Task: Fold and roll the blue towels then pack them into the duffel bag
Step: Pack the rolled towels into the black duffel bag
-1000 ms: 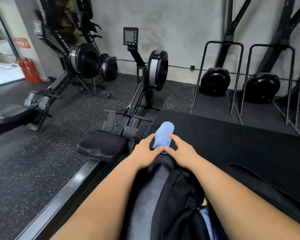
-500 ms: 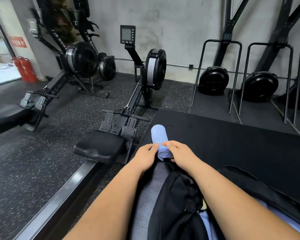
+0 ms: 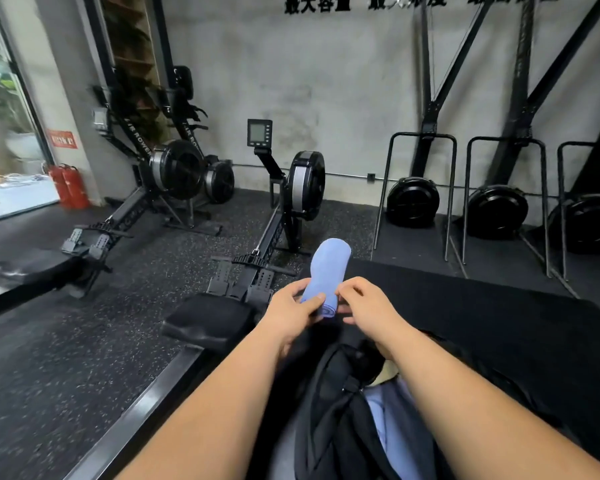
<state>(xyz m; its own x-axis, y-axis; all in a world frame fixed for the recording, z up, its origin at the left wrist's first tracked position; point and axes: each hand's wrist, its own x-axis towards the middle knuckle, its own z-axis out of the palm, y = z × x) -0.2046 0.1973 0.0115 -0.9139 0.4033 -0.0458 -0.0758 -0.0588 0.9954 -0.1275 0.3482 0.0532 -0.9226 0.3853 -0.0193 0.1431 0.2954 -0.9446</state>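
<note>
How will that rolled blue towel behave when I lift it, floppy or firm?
The rolled blue cloth towel sticks out beyond the left hand and right hand without sagging, so probably fairly firm. Cloth, so likely light. Its spiral end shows; released, it may unroll.

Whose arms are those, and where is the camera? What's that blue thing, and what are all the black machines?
The camera sits on a person's head, looking forward and down, so you see their own two arms. The left hand and right hand both hold a rolled blue towel by its near end. Below the arms lies an open black duffel bag, with something pale blue showing inside. The black machines are rowing machines, and red fire extinguishers stand at the far left.
</note>
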